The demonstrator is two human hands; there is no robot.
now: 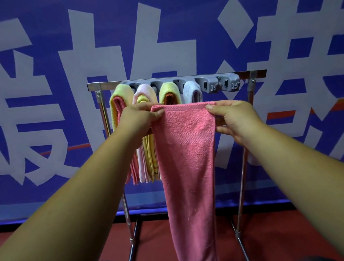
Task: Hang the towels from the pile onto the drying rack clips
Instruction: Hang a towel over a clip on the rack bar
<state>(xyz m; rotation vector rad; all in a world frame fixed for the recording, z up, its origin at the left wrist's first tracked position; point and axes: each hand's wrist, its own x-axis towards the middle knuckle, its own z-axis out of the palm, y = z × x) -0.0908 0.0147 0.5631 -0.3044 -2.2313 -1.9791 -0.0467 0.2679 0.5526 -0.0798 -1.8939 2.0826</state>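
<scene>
Pinching the pink towel (pixel 186 150) by its top corners between the fingers of my left hand (pixel 143 117) and right hand (pixel 232 116), just in front of the rack (pixel 254 73), I fear its wide edge could bunch, miss the free clip (pixel 205 84) at right, and slip.
</scene>
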